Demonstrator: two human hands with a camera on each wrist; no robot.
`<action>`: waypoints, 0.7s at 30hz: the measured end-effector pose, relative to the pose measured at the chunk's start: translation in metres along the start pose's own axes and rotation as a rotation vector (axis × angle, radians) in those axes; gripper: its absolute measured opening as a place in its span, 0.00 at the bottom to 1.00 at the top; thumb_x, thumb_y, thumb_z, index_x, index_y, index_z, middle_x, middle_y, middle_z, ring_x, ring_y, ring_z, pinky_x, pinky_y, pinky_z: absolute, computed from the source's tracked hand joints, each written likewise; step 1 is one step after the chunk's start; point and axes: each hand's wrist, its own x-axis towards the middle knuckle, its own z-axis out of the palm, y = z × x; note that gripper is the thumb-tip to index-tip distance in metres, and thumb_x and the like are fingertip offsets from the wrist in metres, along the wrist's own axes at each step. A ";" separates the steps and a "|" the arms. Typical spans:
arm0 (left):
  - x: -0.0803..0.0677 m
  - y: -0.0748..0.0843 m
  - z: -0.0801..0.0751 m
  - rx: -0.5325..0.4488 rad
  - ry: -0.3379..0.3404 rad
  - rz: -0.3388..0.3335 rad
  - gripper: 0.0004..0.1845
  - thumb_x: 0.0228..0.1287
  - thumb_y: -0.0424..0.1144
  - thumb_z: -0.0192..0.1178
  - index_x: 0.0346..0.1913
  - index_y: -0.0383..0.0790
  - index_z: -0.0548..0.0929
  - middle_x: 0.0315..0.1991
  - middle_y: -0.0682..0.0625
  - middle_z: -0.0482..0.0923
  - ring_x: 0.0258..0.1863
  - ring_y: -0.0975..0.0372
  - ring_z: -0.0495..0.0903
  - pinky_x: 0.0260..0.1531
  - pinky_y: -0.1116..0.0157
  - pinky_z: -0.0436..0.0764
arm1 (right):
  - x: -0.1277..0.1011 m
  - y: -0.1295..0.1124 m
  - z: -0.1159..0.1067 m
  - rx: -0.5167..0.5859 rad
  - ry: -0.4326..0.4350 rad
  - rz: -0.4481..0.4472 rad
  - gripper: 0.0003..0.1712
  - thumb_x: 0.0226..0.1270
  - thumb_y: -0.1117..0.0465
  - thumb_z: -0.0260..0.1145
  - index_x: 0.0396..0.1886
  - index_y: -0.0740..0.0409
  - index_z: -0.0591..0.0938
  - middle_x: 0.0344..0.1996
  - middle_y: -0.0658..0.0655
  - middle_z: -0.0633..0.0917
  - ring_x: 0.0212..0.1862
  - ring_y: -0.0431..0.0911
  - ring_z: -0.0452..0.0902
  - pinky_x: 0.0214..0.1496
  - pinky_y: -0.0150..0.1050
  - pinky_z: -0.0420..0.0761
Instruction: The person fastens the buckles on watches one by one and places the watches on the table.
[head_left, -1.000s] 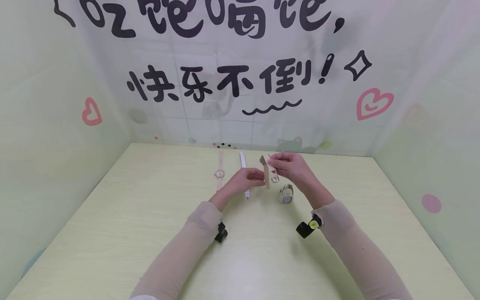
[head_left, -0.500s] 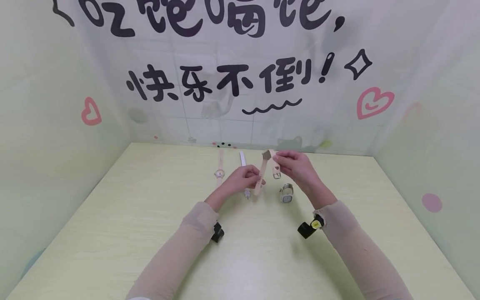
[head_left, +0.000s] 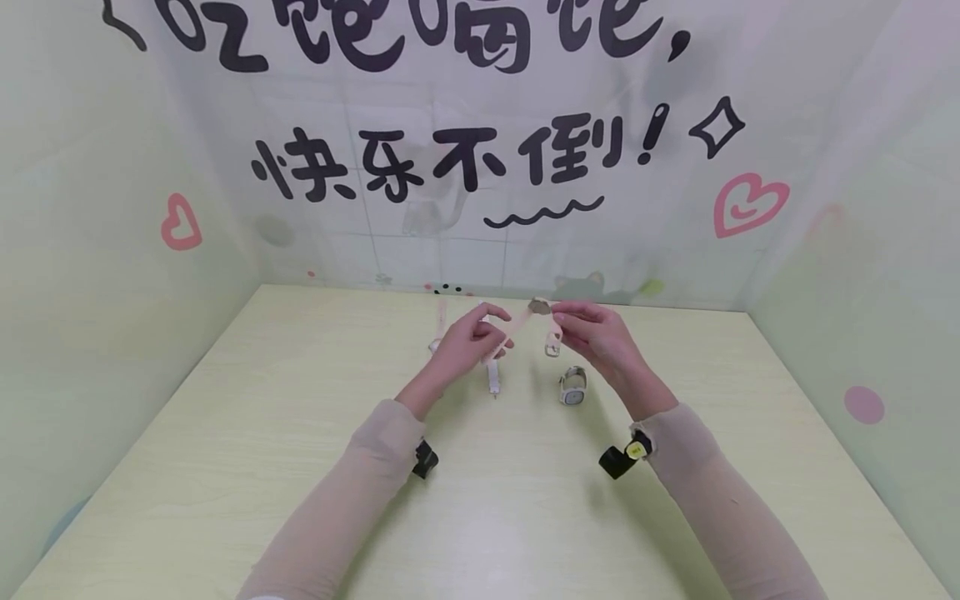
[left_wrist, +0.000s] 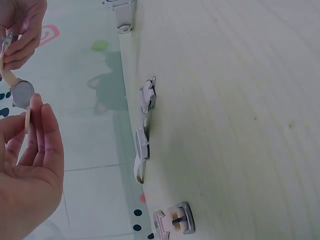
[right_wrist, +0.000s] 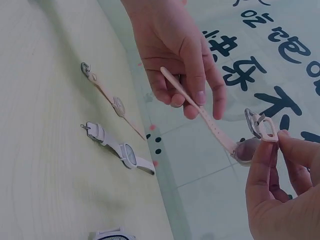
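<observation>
A pale pink wristwatch (right_wrist: 246, 151) is held in the air between both hands, its round metal case back showing. My left hand (head_left: 467, 342) pinches the holed half of its strap (right_wrist: 212, 125) between thumb and fingers. The buckle half is pinched by my right hand (head_left: 600, 333), with the silver buckle (head_left: 552, 350) hanging below the fingers in the head view. Behind and below the left hand lies a white wristwatch (head_left: 492, 379), partly covered by that hand. Another pink wristwatch (right_wrist: 118, 106) lies farther left, also partly hidden in the head view.
A wristwatch with a squarish white case (head_left: 573, 387) stands on the pale wooden table (head_left: 480, 517), below the right hand. A printed backdrop (head_left: 420, 258) rises at the table's far edge, and side walls flank it.
The left hand has moved left and up, drawing the holed strap half outward from hanging down to slanting left. The right hand has barely shifted. The watches on the table have stayed put.
</observation>
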 end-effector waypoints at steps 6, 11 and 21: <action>-0.002 0.003 -0.006 0.005 0.010 0.026 0.10 0.74 0.31 0.54 0.51 0.29 0.80 0.45 0.34 0.85 0.40 0.59 0.86 0.46 0.61 0.87 | -0.001 0.002 -0.001 -0.031 0.002 0.031 0.20 0.73 0.63 0.62 0.61 0.63 0.79 0.48 0.51 0.87 0.44 0.37 0.84 0.51 0.28 0.84; -0.003 0.004 -0.008 -0.007 0.005 0.020 0.11 0.74 0.31 0.54 0.51 0.28 0.80 0.45 0.34 0.85 0.36 0.68 0.84 0.48 0.58 0.87 | 0.001 0.005 -0.003 -0.022 -0.013 0.043 0.22 0.76 0.66 0.55 0.66 0.66 0.75 0.47 0.50 0.86 0.46 0.38 0.83 0.51 0.27 0.84; -0.006 0.015 -0.010 -0.037 0.001 -0.029 0.13 0.77 0.31 0.48 0.51 0.28 0.81 0.48 0.34 0.84 0.42 0.57 0.87 0.53 0.52 0.85 | 0.003 0.017 -0.006 -0.146 -0.020 -0.063 0.24 0.72 0.66 0.63 0.66 0.66 0.75 0.57 0.56 0.83 0.48 0.32 0.84 0.57 0.30 0.82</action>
